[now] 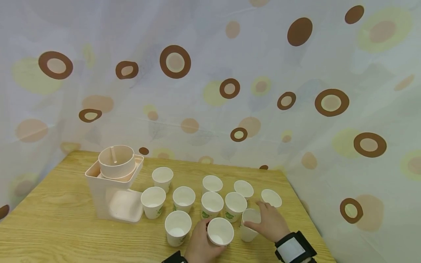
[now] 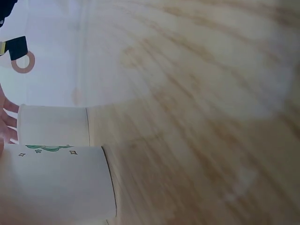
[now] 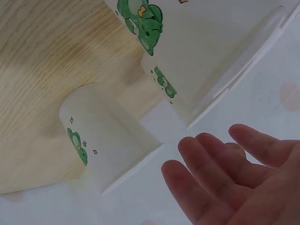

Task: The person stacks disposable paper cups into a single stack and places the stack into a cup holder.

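Note:
Several white paper cups with green cartoon prints stand upright, mouths up, on the wooden table. My left hand (image 1: 203, 243) curls round the side of a front paper cup (image 1: 220, 231), which also fills the lower left of the left wrist view. My right hand (image 1: 271, 223) is at the front right paper cup (image 1: 248, 232), thumb across its near rim and fingers spread past its far side. In the right wrist view, the right hand's fingers (image 3: 211, 164) are loosely bent beside the cup rims, with a gap to the smaller cup (image 3: 108, 136).
Left of the cups stands a cream plastic container (image 1: 105, 193) with a round cup-like part (image 1: 116, 160) on top and a pale flap at its side. More paper cups (image 1: 162, 177) stand behind. A patterned cloth (image 1: 197, 91) hangs behind the wooden table (image 1: 49, 226) and along its right.

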Motion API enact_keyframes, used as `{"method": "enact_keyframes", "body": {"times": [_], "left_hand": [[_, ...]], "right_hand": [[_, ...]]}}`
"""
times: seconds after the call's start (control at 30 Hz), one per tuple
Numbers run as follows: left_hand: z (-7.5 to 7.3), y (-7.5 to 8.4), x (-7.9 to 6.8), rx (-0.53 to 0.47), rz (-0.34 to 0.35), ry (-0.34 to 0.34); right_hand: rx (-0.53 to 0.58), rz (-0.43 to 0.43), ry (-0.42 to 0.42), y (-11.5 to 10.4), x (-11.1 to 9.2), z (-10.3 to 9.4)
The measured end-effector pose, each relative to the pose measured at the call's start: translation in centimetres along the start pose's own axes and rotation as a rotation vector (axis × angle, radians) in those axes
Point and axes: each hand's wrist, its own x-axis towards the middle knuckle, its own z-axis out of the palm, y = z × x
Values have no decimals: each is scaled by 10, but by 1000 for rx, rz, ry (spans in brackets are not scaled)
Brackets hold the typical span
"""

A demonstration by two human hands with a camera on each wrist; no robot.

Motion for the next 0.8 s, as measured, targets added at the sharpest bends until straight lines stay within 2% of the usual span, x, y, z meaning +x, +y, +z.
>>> {"method": "enact_keyframes", "body": {"times": [0.23,0.8], "left_hand": [[1,-3,2,-17,-23,-4],[0,-3,4,-24,-49,-17]], "right_hand": [[16,47,-55,6,3,6],[55,48,-109,9,4,14]]}}
